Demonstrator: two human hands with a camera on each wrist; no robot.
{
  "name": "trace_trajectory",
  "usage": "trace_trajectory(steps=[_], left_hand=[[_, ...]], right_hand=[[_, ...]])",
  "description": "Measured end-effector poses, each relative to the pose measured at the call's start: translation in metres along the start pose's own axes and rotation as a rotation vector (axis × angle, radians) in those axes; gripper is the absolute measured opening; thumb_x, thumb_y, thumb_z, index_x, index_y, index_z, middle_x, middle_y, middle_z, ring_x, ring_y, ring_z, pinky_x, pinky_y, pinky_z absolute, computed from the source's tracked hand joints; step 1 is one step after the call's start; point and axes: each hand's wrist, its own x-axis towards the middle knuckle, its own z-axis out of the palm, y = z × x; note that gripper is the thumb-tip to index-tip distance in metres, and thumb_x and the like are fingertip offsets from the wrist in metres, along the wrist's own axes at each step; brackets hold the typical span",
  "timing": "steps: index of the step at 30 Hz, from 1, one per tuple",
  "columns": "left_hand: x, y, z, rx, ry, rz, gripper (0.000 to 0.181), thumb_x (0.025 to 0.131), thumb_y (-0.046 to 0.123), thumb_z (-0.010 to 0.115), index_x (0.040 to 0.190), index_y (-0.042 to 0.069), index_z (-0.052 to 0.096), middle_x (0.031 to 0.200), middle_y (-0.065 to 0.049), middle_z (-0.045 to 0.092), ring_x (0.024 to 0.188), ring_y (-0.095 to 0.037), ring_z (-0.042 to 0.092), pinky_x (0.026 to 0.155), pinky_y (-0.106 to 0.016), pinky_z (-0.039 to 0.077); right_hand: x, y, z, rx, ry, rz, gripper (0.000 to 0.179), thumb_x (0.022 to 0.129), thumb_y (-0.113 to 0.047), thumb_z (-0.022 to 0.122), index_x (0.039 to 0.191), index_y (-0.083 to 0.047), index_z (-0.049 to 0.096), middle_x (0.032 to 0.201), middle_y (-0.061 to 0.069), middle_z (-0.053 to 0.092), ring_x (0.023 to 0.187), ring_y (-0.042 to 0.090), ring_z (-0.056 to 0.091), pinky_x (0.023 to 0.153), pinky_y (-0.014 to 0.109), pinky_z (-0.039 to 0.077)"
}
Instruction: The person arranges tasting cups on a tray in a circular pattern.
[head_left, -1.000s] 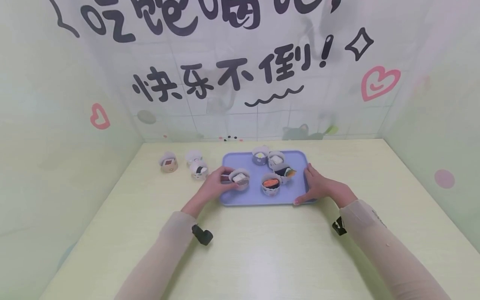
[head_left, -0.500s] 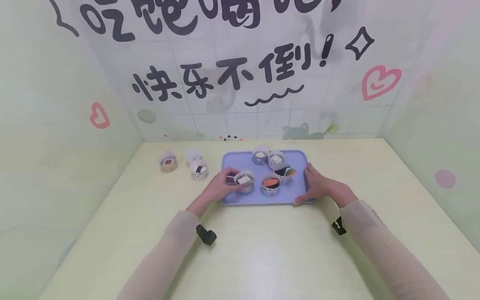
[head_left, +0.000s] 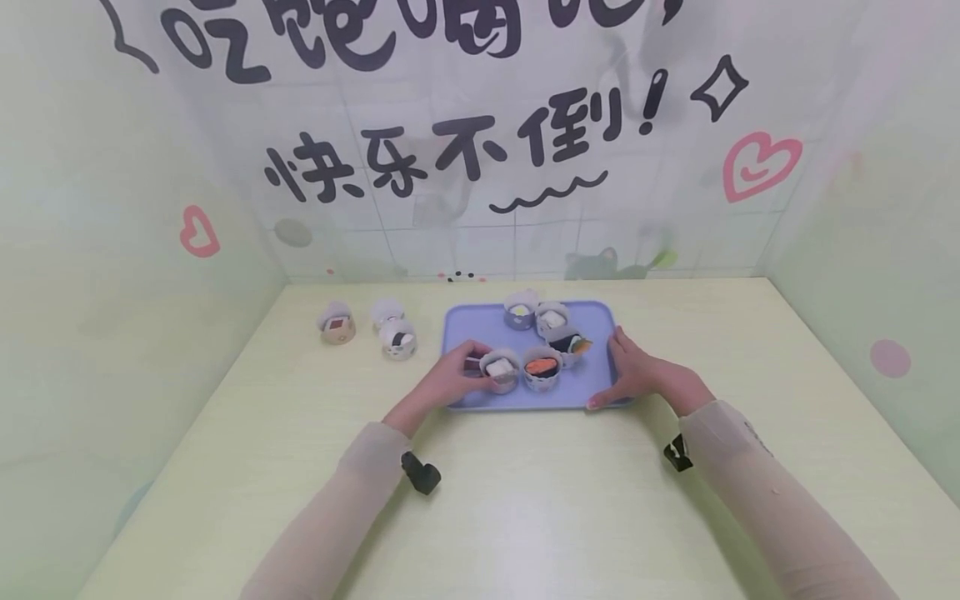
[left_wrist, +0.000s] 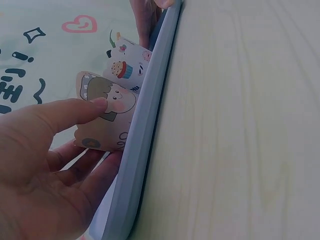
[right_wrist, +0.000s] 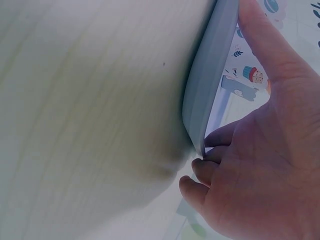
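On the blue tray (head_left: pixel 476 325), my left hand (head_left: pixel 452 375) holds a small paper cup (head_left: pixel 502 372) with a white food-like piece inside. The left wrist view shows the thumb against that cup's cartoon print (left_wrist: pixel 112 100), with fingers around its lower side. Close to its right is a cup with an orange-topped piece (head_left: pixel 542 367). Behind stand a cup with a dark wrapped roll (head_left: pixel 567 343), a cup with a white piece (head_left: pixel 552 317) and a cup with a yellow-and-white piece (head_left: pixel 521 311). My right hand (head_left: pixel 639 373) grips the tray's right end, thumb at the front rim.
Left of the tray, a cup with a brown-topped piece (head_left: pixel 337 325), a cup with a black-and-white piece (head_left: pixel 398 340) and a pale cup (head_left: pixel 387 312) stand on the light wooden table (head_left: pixel 510 500). Printed walls enclose the back and sides.
My left hand has moved the cup rightward and slightly toward the front of the tray, until it stands close beside the orange-topped one. The right hand and tray have stayed put.
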Motion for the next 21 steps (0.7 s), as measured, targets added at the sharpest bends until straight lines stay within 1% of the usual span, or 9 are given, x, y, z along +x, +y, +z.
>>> trace_trajectory(steps=[12,21], left_hand=[[-0.0009,0.0033,0.0029,0.008,-0.024,0.007,0.056,0.084,0.01,0.078,0.132,0.0,0.052,0.135,-0.019,0.059,0.129,-0.037,0.057,0.113,-0.044,0.045],[-0.0018,0.0049,0.0057,0.019,-0.035,0.015,0.057,0.084,0.009,0.078,0.133,-0.001,0.051,0.134,-0.019,0.059,0.128,-0.035,0.058,0.109,-0.039,0.049]], right_hand=[[-0.0016,-0.0014,0.0001,0.004,0.003,0.002,0.137,0.072,-0.056,0.084,0.15,0.02,0.0,0.158,0.041,-0.012,0.149,0.053,-0.003,0.124,0.061,0.012],[-0.0001,0.0002,-0.0001,0.0,-0.002,0.002,0.137,0.073,-0.057,0.083,0.15,0.02,-0.001,0.157,0.041,-0.013,0.15,0.053,-0.004,0.124,0.061,0.011]])
